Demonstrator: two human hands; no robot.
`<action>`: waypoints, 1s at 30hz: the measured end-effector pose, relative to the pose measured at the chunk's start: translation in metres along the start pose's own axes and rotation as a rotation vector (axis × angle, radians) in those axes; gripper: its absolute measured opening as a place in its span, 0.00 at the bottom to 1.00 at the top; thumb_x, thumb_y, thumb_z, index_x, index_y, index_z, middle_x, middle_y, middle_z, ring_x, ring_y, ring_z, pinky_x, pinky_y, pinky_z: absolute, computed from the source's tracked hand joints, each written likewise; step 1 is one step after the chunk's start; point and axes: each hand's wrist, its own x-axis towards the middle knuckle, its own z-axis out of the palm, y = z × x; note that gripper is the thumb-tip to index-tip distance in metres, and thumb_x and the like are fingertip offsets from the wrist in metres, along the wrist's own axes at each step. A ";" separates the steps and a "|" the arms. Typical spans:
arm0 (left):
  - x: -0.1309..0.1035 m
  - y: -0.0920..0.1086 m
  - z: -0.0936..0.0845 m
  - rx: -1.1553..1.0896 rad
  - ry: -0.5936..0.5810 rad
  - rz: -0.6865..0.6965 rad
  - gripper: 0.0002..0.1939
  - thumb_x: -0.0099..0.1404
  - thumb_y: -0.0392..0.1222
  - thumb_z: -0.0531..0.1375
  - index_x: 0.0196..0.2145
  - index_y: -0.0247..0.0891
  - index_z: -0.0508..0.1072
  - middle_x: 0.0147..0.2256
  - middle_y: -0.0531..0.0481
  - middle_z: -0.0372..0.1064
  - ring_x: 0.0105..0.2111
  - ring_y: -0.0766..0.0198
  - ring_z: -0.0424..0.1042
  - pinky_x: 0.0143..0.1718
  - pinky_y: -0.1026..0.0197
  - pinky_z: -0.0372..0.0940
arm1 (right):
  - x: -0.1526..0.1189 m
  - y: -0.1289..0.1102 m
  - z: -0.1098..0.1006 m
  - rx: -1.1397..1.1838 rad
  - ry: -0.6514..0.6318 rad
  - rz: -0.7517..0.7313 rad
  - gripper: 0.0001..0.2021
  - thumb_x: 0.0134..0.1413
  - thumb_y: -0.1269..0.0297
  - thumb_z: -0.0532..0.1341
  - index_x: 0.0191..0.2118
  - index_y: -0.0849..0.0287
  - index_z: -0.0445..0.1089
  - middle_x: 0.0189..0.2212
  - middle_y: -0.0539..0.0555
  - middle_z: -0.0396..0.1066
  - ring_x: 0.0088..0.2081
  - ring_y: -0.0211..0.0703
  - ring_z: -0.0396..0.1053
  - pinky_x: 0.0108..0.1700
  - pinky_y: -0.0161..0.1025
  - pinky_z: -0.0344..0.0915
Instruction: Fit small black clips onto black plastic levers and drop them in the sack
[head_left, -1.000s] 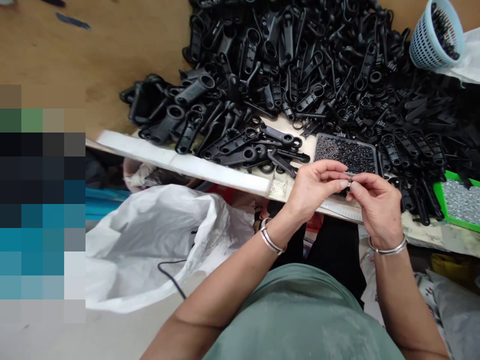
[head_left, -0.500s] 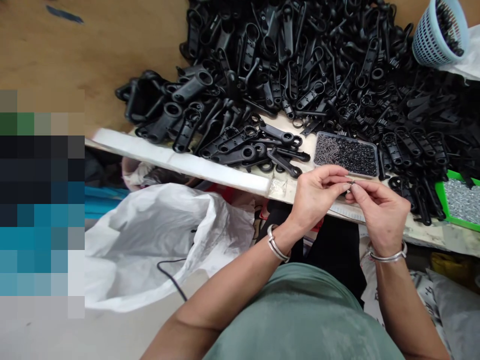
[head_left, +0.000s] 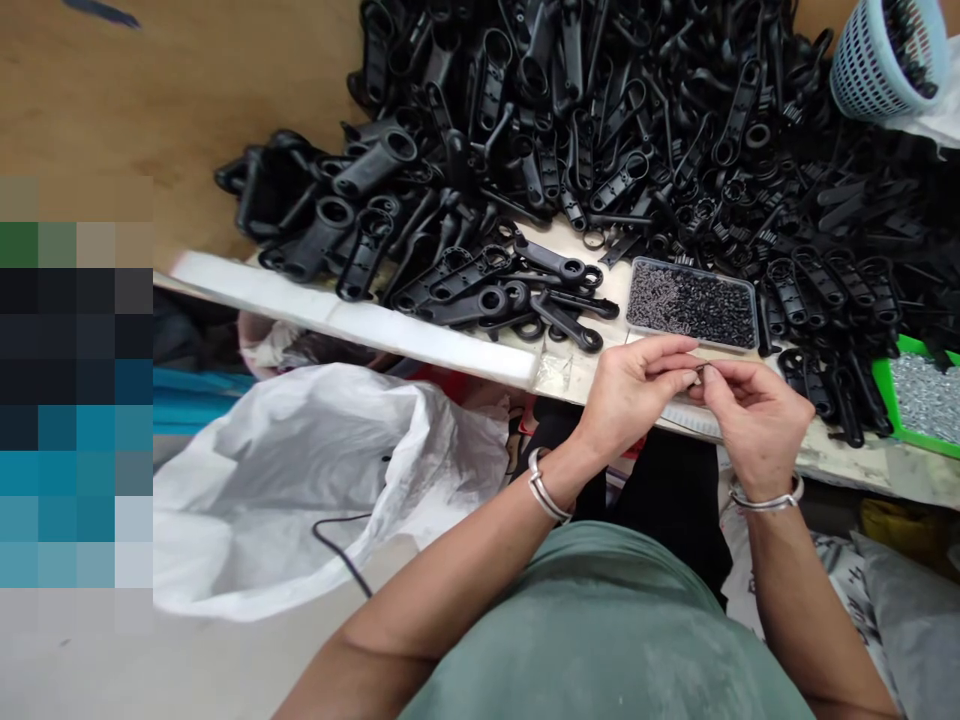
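In front of my body, my left hand (head_left: 626, 395) and my right hand (head_left: 761, 420) meet fingertip to fingertip. Between their pinched thumbs and fingers is a small dark part (head_left: 700, 370), mostly covered and too small to name. Just beyond the fingers stands a clear plastic box (head_left: 754, 318) of tiny parts (head_left: 690, 302), greyish at its left and black at its right. Black plastic arms with ring-shaped ends (head_left: 568, 325) lie to the left of the box, and more black arms (head_left: 844, 390) lie right of my right hand.
A large heap of black plastic parts (head_left: 555, 110) covers the back of the table. A green tray (head_left: 885, 395) of small silvery pieces sits at the right, below a blue basket (head_left: 862, 70). A white strip (head_left: 352, 315) edges the table above an open white sack (head_left: 277, 500).
Both hands stay pinched together in nearly the same place, with the right wrist shifted slightly left. Less of the small dark part shows between the fingertips. The view has turned slightly.
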 end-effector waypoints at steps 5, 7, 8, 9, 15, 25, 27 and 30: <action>-0.005 0.001 -0.013 0.365 -0.041 0.215 0.16 0.61 0.30 0.62 0.48 0.34 0.75 0.42 0.45 0.79 0.43 0.60 0.79 0.48 0.59 0.74 | 0.002 -0.004 -0.002 0.160 -0.019 0.118 0.06 0.46 0.64 0.68 0.30 0.60 0.75 0.22 0.50 0.76 0.22 0.41 0.75 0.27 0.36 0.75; -0.005 0.003 -0.019 0.654 -0.045 0.411 0.15 0.63 0.29 0.61 0.48 0.34 0.75 0.45 0.44 0.78 0.46 0.59 0.77 0.51 0.56 0.71 | 0.002 -0.003 -0.004 0.166 -0.009 0.142 0.06 0.45 0.64 0.68 0.30 0.60 0.75 0.21 0.50 0.75 0.21 0.41 0.74 0.26 0.36 0.74; -0.004 0.003 -0.022 0.806 -0.060 0.499 0.15 0.63 0.29 0.61 0.48 0.34 0.75 0.46 0.43 0.77 0.48 0.58 0.75 0.52 0.54 0.70 | 0.002 -0.003 -0.005 0.161 -0.006 0.146 0.06 0.45 0.64 0.68 0.29 0.60 0.75 0.21 0.50 0.75 0.21 0.40 0.74 0.25 0.36 0.74; -0.003 0.002 -0.025 0.948 -0.082 0.565 0.15 0.63 0.29 0.61 0.47 0.34 0.75 0.47 0.42 0.77 0.49 0.56 0.74 0.53 0.51 0.69 | 0.002 -0.002 -0.006 0.154 -0.005 0.148 0.06 0.44 0.64 0.68 0.29 0.60 0.75 0.21 0.50 0.75 0.21 0.40 0.74 0.25 0.35 0.74; 0.002 -0.012 -0.034 1.291 -0.200 0.557 0.12 0.65 0.30 0.59 0.46 0.34 0.75 0.42 0.43 0.78 0.44 0.55 0.74 0.46 0.53 0.68 | 0.002 0.011 -0.017 0.160 -0.040 0.187 0.05 0.45 0.66 0.69 0.30 0.61 0.75 0.20 0.49 0.74 0.20 0.38 0.72 0.25 0.36 0.74; -0.005 -0.003 -0.009 0.868 -0.195 0.700 0.06 0.66 0.36 0.61 0.40 0.37 0.77 0.37 0.48 0.79 0.37 0.64 0.75 0.42 0.62 0.69 | -0.008 0.001 -0.015 0.183 -0.013 0.119 0.04 0.46 0.67 0.69 0.30 0.60 0.76 0.21 0.49 0.75 0.21 0.39 0.73 0.26 0.35 0.74; -0.007 -0.005 -0.005 0.786 -0.164 0.608 0.06 0.66 0.35 0.61 0.38 0.38 0.79 0.36 0.49 0.79 0.36 0.64 0.75 0.40 0.63 0.70 | -0.011 -0.002 -0.015 0.173 -0.024 0.106 0.04 0.48 0.67 0.68 0.31 0.59 0.77 0.21 0.49 0.75 0.22 0.39 0.74 0.27 0.35 0.74; -0.010 -0.008 -0.005 0.662 -0.098 0.433 0.06 0.65 0.35 0.62 0.37 0.40 0.80 0.36 0.49 0.80 0.35 0.64 0.76 0.39 0.63 0.71 | -0.014 -0.001 -0.017 0.237 -0.096 0.145 0.05 0.51 0.64 0.68 0.35 0.59 0.77 0.24 0.50 0.76 0.24 0.40 0.75 0.30 0.38 0.76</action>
